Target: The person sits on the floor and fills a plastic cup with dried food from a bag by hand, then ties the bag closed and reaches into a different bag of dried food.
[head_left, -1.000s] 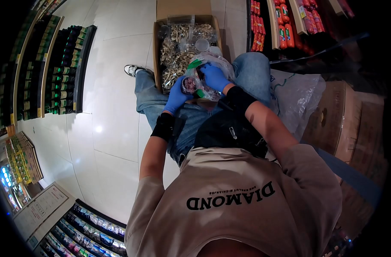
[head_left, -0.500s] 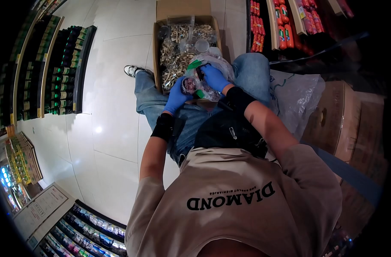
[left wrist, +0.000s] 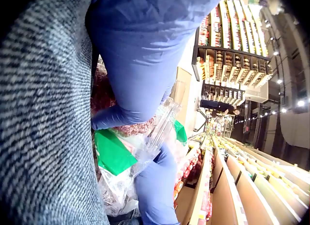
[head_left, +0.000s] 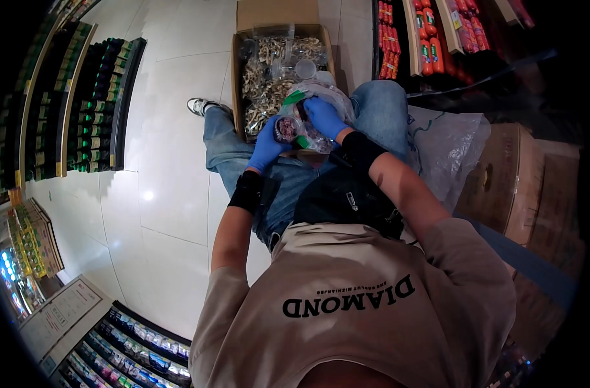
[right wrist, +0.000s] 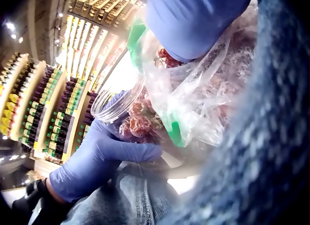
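Note:
My blue-gloved left hand point(head_left: 268, 147) grips a clear plastic jar point(right wrist: 114, 105), thumb along its side. Wrinkled reddish dried fruits point(right wrist: 139, 125) show inside, and the jar's open, threaded mouth tilts toward the bag in the right wrist view. A clear plastic bag point(right wrist: 196, 106) with green patches lies over the lap, right beside the jar. Into its mouth reaches my blue-gloved right hand point(head_left: 326, 118). Dark red fruit shows just under that hand in the right wrist view; its fingertips are hidden by the bag and glove.
Between the legs stands an open cardboard box point(head_left: 235, 81) with clear packs of dried mushrooms point(head_left: 269, 58) and a round clear lid point(head_left: 305, 68). A large plastic sheet point(head_left: 450, 145) and closed cartons point(head_left: 502, 174) sit to the right. Stocked shelves point(head_left: 101, 103) line both sides.
The right hand shifts very slightly at the bag's mouth. The left hand keeps its hold on the jar in the same place.

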A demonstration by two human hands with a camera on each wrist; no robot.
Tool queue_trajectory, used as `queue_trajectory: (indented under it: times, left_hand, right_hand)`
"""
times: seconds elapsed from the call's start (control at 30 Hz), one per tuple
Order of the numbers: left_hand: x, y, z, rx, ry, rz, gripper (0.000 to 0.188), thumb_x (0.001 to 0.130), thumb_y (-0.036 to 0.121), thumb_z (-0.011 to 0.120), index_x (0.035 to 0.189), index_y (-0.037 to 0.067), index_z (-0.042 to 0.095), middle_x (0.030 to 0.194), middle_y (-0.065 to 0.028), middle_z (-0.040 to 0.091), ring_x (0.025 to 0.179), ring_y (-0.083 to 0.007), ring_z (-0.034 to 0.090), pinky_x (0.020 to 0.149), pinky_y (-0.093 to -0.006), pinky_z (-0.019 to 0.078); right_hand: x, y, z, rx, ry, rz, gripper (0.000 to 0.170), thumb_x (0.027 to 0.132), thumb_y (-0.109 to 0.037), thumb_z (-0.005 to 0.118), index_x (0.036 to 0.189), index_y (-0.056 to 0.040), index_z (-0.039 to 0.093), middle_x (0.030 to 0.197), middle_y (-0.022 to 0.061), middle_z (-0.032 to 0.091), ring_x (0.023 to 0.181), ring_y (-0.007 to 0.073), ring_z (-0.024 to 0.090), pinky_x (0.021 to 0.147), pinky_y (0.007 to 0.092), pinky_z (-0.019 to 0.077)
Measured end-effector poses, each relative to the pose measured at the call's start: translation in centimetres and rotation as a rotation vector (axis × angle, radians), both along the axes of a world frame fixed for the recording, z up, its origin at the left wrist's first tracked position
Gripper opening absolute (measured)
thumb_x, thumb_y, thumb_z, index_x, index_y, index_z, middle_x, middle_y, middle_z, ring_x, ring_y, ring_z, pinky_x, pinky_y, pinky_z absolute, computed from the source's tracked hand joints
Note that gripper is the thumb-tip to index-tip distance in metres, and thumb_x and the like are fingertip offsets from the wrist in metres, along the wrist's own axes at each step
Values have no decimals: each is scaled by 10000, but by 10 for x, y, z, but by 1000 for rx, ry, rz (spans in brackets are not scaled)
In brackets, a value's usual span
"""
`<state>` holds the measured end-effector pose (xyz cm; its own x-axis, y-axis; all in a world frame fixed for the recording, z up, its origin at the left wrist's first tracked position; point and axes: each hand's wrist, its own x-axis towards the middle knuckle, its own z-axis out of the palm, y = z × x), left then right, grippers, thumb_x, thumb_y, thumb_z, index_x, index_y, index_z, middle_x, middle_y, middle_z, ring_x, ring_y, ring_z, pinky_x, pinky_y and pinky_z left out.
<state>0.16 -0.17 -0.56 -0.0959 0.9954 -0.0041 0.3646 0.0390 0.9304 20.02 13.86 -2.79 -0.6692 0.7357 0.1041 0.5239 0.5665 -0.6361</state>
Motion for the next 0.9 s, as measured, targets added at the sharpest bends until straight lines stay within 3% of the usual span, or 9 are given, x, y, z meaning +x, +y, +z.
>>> queue_trajectory:
  times: [0.07, 0.17, 0.23, 0.43, 0.67, 0.9]
  left_hand:
    - [0, 1, 3, -62, -48, -13, 897, 587, 57, 869, 1391, 12, 474, 1279, -167, 624, 1203, -282, 613, 1036, -368, 481]
    - [1, 0, 4, -35, -20, 7, 895, 584, 54, 867, 1389, 13, 478, 1273, -165, 628, 1198, -280, 617, 1032, -368, 484]
    - [2, 0, 7, -38, -22, 11, 893, 582, 54, 867, 1387, 14, 481, 1271, -164, 630, 1196, -280, 619, 1030, -368, 486]
    - [3, 0, 11, -45, -32, 15, 879, 581, 51, 867, 1375, 17, 492, 1257, -158, 636, 1187, -273, 623, 1022, -364, 490]
    - [0, 1, 1, -49, -53, -9, 877, 585, 49, 869, 1374, 12, 488, 1260, -159, 633, 1191, -264, 618, 1027, -359, 484]
    - [1, 1, -1, -47, -67, -2, 870, 588, 40, 863, 1373, 2, 488, 1268, -161, 627, 1195, -266, 614, 1033, -358, 482]
  right_hand:
    - [-2, -1, 9, -36, 12, -19, 157, 858, -60, 602, 1008, -34, 640, 1006, 208, 635, 938, 429, 611, 814, 471, 507]
    - [-1, -2, 5, 31, 134, -21, 179, 859, -54, 596, 1024, -43, 664, 1026, 198, 646, 960, 423, 613, 836, 473, 508]
    - [-1, -1, -3, 67, 65, 58, 248, 854, -45, 593, 1089, -49, 673, 1081, 196, 646, 987, 415, 610, 865, 471, 508]
    - [-2, -1, -9, -31, -31, -1, 297, 843, -27, 586, 1130, -24, 661, 1164, 230, 612, 1046, 420, 595, 904, 471, 498]
    - [-7, -4, -7, 23, -48, -23, 293, 845, -39, 583, 1132, -7, 633, 1136, 241, 610, 1053, 424, 595, 913, 482, 489]
    - [-7, -6, -6, 77, -72, -25, 217, 838, -37, 576, 1048, -14, 626, 1054, 246, 608, 960, 418, 600, 855, 483, 493]
